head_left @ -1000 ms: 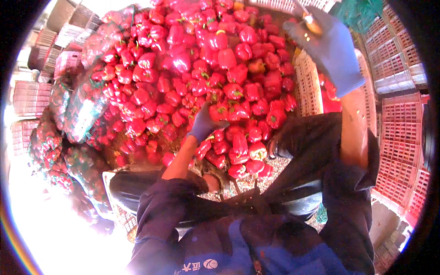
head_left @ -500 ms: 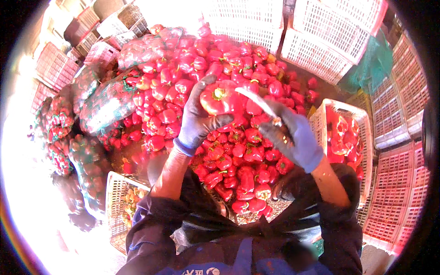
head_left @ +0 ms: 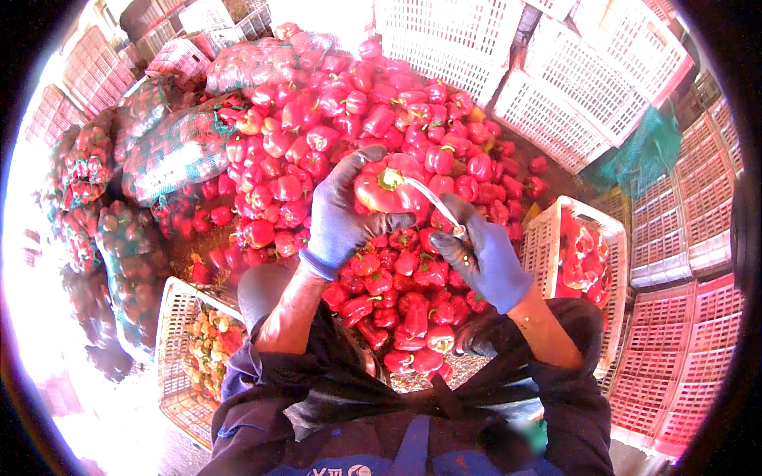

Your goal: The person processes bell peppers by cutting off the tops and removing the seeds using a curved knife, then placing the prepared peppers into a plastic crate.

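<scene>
My left hand (head_left: 335, 213), in a grey-and-blue work glove, grips a large red bell pepper (head_left: 379, 195) with its stem end turned up. In my gloved right hand (head_left: 486, 255) is a knife (head_left: 432, 198) with a thin curved blade. The blade's tip meets the pepper at the pale green core around its stem; how deep it goes I cannot tell. The knife's handle is mostly hidden by my fingers. Below and beyond both hands spreads a big heap of red bell peppers (head_left: 413, 274).
At my right stands a crate (head_left: 542, 242) of red peppers cut open. A crate (head_left: 176, 329) of greenish-yellow scraps is at my left. Filled mesh sacks (head_left: 178, 151) lie far left. Stacked white crates (head_left: 556, 119) and pinkish crates (head_left: 671, 349) line the back and right.
The knife has come left and its tip now meets the pepper's stem end, where before it was raised beside it. The whole view has shifted slightly.
</scene>
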Demonstrator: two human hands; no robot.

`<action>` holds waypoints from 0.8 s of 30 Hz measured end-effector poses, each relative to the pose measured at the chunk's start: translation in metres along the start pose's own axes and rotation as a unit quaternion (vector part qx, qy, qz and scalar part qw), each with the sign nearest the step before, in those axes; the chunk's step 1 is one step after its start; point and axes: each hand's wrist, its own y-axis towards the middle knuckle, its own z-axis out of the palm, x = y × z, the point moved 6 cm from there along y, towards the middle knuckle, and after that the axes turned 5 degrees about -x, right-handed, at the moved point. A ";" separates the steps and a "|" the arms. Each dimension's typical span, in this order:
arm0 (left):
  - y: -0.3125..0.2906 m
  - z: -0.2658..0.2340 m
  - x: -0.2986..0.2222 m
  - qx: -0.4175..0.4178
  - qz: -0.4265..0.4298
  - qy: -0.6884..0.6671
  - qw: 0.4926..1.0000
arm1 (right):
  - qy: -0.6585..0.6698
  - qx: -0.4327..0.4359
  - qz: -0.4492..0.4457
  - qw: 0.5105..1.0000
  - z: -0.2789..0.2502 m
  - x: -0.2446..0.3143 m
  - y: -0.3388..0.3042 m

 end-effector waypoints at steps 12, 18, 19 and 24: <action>0.005 -0.020 0.000 -0.060 -0.041 -0.264 0.962 | -0.036 -0.030 0.065 0.997 0.002 -0.036 -0.008; -0.022 0.027 0.019 0.095 -0.154 -0.346 0.921 | 0.376 -0.040 0.181 0.908 0.009 -0.024 0.006; -0.028 0.039 0.016 0.116 -0.163 -0.351 0.915 | 0.379 -0.022 0.189 0.905 0.012 -0.023 0.005; -0.038 0.062 0.019 0.102 -0.215 -0.384 0.892 | 0.372 0.017 0.144 0.917 0.004 -0.024 0.008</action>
